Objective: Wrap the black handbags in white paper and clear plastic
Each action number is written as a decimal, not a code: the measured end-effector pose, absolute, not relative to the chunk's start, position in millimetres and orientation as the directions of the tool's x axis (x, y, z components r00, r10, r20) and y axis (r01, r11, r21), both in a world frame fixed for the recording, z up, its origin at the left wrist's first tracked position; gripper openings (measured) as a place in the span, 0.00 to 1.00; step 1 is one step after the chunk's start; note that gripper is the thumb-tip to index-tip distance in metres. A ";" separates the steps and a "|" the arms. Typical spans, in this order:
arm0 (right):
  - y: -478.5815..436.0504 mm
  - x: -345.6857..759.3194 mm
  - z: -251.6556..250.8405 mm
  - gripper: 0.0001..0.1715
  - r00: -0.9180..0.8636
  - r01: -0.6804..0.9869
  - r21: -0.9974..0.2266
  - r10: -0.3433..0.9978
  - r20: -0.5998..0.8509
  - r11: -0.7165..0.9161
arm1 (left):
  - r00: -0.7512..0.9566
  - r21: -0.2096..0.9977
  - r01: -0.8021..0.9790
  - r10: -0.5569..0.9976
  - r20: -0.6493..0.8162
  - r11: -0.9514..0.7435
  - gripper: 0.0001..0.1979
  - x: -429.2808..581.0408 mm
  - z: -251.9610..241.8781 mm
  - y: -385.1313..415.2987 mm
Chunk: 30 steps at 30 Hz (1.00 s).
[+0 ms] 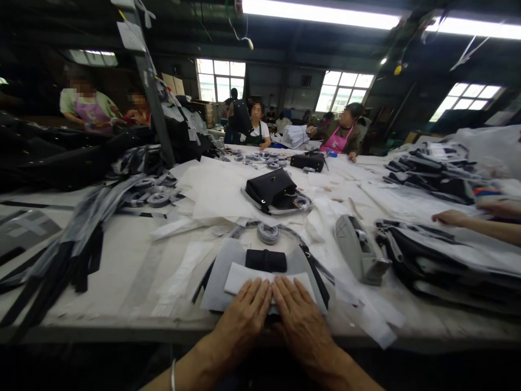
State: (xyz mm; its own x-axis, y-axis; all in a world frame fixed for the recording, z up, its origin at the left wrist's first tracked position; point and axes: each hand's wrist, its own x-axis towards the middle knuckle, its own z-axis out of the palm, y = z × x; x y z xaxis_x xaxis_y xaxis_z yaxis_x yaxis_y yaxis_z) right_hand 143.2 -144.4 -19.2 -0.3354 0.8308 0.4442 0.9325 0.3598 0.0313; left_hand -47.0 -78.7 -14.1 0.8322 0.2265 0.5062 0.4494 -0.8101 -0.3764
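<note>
I have my left hand (247,305) lying palm down, fingers straight and together, on the folded, soft-looking white sheet (239,276); it clasps nothing. That sheet lies across a pale grey wrapping sheet (215,269) over a black leather-look handbag (321,285) near the table's front edge, and my right hand (299,312) mirrors the left, flat and ungripped. I'd judge the sheets light, slippery and easily creased, best steadied under spread palms or pinched at the edges; the bag should be moderately light and pliable, better lifted by both sides than by its strap. The white-covered table (112,296) carries, at left, long black straps in clear film (87,222), then a coiled wrapped strap (268,233) just beyond the handbag, a grey plastic tape dispenser (352,247) and a heap of black bags (431,266), with a co-worker's hand (450,217) just beyond. Across the dim workshop I see a person in a purple apron (93,112), a grey post (152,98), a person in a pink apron (340,140), and bright windows.
</note>
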 end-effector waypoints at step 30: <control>-118.4 161.4 -4.0 0.20 -0.462 0.881 0.182 0.717 0.522 0.436 | 0.873 -0.125 0.413 0.353 0.338 -0.902 0.29 -40.5 17.1 -61.5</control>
State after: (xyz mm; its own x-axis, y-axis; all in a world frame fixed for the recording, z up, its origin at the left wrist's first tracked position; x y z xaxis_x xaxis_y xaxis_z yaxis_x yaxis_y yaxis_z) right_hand 161.4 -118.4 -4.0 -0.4623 0.7169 0.5218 0.8813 0.4361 0.1817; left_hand -40.5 -61.5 17.1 0.8726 0.3525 0.3381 0.4130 -0.9021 -0.1252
